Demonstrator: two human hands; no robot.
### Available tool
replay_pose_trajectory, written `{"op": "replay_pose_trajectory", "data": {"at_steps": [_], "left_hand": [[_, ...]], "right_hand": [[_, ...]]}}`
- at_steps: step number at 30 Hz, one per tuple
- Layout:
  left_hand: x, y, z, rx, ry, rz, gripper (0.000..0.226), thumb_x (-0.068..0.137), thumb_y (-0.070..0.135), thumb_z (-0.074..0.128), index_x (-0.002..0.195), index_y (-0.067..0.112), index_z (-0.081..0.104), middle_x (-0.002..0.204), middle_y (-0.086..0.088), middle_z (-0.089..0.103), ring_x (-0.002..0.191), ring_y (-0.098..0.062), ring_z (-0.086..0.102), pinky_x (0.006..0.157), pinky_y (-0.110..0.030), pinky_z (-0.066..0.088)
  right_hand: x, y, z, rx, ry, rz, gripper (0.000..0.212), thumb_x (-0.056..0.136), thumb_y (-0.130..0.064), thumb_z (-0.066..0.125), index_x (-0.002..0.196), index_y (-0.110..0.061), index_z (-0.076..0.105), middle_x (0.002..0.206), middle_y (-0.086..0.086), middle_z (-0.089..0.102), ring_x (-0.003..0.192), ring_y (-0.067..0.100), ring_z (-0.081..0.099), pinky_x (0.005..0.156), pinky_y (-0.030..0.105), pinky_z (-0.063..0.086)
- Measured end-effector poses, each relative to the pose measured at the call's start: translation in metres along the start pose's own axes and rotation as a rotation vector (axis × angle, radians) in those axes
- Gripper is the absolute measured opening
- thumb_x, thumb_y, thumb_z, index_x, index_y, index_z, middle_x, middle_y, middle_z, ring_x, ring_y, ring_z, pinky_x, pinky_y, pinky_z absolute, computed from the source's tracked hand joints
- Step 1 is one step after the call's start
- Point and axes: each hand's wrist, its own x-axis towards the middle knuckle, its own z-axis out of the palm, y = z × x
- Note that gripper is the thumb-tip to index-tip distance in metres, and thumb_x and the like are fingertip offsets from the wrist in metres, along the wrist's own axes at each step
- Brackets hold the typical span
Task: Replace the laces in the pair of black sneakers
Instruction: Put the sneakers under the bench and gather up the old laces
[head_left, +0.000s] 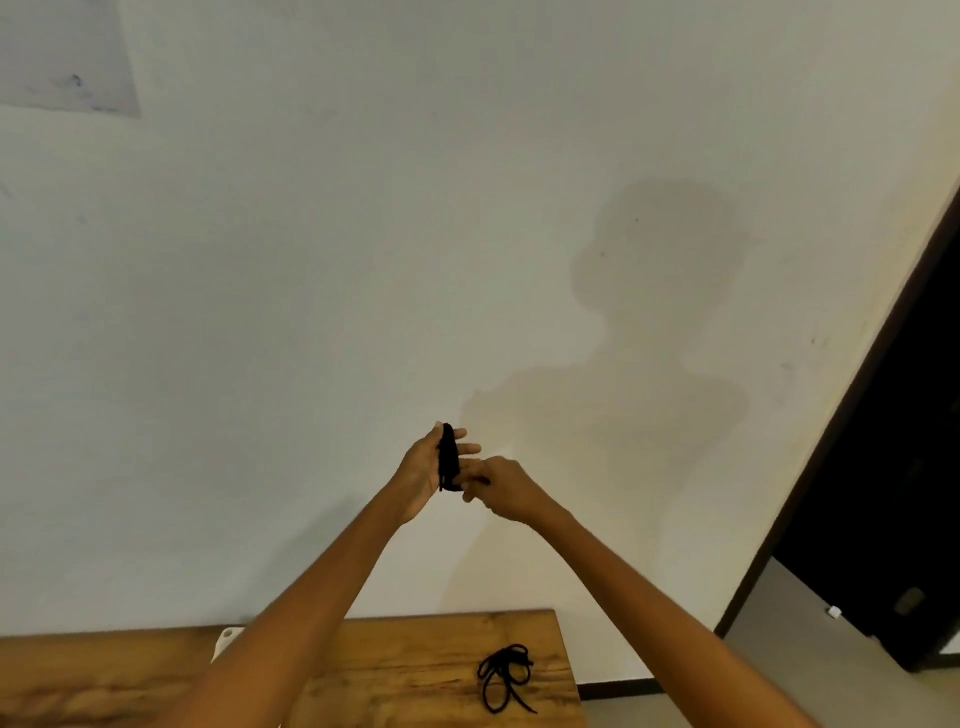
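While both arms are raised in front of the pale wall (363, 260), we note that the left hand (423, 470) stands upright with a bundle of black lace (448, 457) wound across its palm; the thumb sits behind the bundle and the fingers (470, 448) extend nearly straight past it toward the right. We observe the right hand (506, 488) just beside it, touching the left fingers, its own fingers curled inward and pinching what appears to be the end of the same lace near the bottom of the bundle; the end itself is too small for us to confirm. A second black lace (506, 675) lies loosely coiled on the wooden desk (405, 670), near its right edge and well below the hands. We record a white object (227, 642) partly hidden behind the left forearm at the desk's far edge. A dark doorway (893, 467) occupies the right side, and a shadow (665, 312) of the person falls on the wall.
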Motion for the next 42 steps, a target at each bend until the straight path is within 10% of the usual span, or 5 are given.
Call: {"op": "replay_pose_trajectory", "data": {"at_steps": [7,12,16,20,42], "left_hand": [[-0.015,-0.011,0.009,0.341,-0.232,-0.154,0.057,0.1,0.047,0.012,0.111,0.014,0.058,0.097,-0.012,0.067,0.084,-0.025,0.067,0.076,-0.03,0.054],[-0.018,-0.016,0.001,0.462,-0.295,-0.301,0.067,0.095,0.059,0.012,0.078,0.007,0.051,0.071,-0.009,0.057,0.059,-0.02,0.056,0.064,-0.031,0.048],[-0.023,-0.022,-0.003,0.419,-0.278,-0.351,0.071,0.093,0.065,0.014,0.072,0.009,0.052,0.054,0.0,0.037,0.047,-0.012,0.033,0.05,-0.023,0.034],[-0.023,-0.035,-0.016,0.24,-0.248,-0.395,0.068,0.092,0.066,0.015,0.066,0.012,0.045,0.054,0.0,0.039,0.047,-0.013,0.036,0.049,-0.023,0.037],[-0.071,-0.168,-0.199,-0.056,0.584,-0.537,0.044,0.095,0.047,0.042,0.07,0.014,0.057,0.054,-0.001,0.052,0.045,-0.012,0.048,0.047,-0.024,0.041]], "right_hand": [[0.004,0.009,-0.013,-0.087,0.084,-0.136,0.02,0.083,-0.013,0.068,0.071,-0.023,0.056,0.071,-0.001,0.062,0.065,0.012,0.055,0.061,0.021,0.041],[0.005,0.029,0.003,-0.212,0.11,-0.172,0.024,0.082,-0.032,0.071,0.087,-0.023,0.051,0.082,-0.013,0.044,0.073,0.003,0.043,0.062,0.017,0.034],[0.002,0.035,0.015,0.194,-0.082,-0.055,0.031,0.089,-0.039,0.062,0.113,-0.021,0.055,0.107,-0.007,0.054,0.098,0.005,0.054,0.084,0.02,0.043],[0.002,0.031,0.039,0.495,-0.111,0.071,0.026,0.094,-0.036,0.056,0.09,-0.01,0.053,0.075,-0.002,0.057,0.071,0.009,0.06,0.075,0.024,0.051],[0.054,-0.002,0.292,0.599,-0.147,0.486,0.038,0.097,-0.04,0.046,0.073,-0.01,0.05,0.057,0.002,0.053,0.051,0.013,0.051,0.053,0.022,0.044]]}}
